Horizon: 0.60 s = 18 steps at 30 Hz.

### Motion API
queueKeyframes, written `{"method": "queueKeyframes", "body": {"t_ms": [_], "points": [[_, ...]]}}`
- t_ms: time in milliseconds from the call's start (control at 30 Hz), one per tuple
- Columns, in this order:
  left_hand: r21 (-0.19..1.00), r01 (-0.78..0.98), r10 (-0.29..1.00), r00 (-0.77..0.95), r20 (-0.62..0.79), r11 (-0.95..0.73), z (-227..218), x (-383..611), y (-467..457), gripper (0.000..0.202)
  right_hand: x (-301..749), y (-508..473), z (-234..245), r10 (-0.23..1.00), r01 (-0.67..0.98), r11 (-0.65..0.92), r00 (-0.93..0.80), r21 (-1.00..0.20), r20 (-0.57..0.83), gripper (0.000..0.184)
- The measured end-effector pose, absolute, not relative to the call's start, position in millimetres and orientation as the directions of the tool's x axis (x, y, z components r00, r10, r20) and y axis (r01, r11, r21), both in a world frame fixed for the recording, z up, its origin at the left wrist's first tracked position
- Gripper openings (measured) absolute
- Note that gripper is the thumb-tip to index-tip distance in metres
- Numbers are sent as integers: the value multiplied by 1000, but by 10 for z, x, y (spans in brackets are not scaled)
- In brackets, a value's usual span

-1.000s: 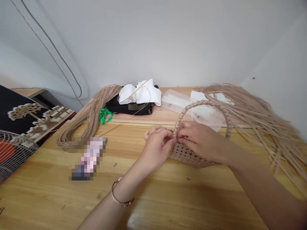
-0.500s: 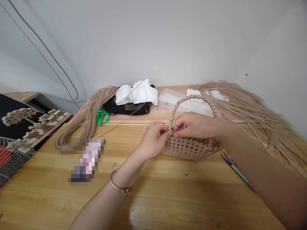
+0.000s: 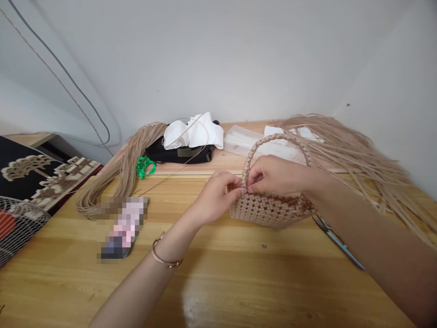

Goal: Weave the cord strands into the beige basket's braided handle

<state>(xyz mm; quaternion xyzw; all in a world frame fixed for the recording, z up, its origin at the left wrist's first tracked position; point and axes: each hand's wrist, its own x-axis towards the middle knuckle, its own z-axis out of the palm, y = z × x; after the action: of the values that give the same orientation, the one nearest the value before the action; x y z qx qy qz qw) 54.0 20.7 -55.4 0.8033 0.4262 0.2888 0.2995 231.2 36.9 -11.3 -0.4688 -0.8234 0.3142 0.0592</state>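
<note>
Left hand: the left hand [image 3: 218,197], with a gold bangle [image 3: 166,257] on its wrist, is curling nearly closed, its fingertips pinching at the basket rim; the fingers hide what they are gripping.

Right hand: the right hand [image 3: 276,175] is closing its fingertips on the foot of the handle, meeting the left hand there.

Basket: a tan woven basket [image 3: 269,209] is standing upright on the wooden table [image 3: 239,282], well in from the near edge, its braided handle [image 3: 273,136] arching up between the hands.

Work: the hands are apparently working at the join of handle and rim.

Around: long tan strands [image 3: 355,159] are fanning out behind the basket toward the right edge, with steel scissors [image 3: 336,241] lying beside it. A second tan bundle [image 3: 124,171] is curving along the left edge, near a pixelated object [image 3: 124,228].

Room: the table's wood is showing between the basket and the near edge.
</note>
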Motion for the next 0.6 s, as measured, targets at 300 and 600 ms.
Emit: {"method": "queueKeyframes", "body": {"t_ms": [300,600], "points": [[717,510,837,514,190,-476,-544,481,163,8,2305,334,-116,807,706,346,-560,-618,-188,14],[684,543,852,466,238,-488,-567,536,83,13,2305,191,-169,850,711,283,-497,-644,-175,22]]}}
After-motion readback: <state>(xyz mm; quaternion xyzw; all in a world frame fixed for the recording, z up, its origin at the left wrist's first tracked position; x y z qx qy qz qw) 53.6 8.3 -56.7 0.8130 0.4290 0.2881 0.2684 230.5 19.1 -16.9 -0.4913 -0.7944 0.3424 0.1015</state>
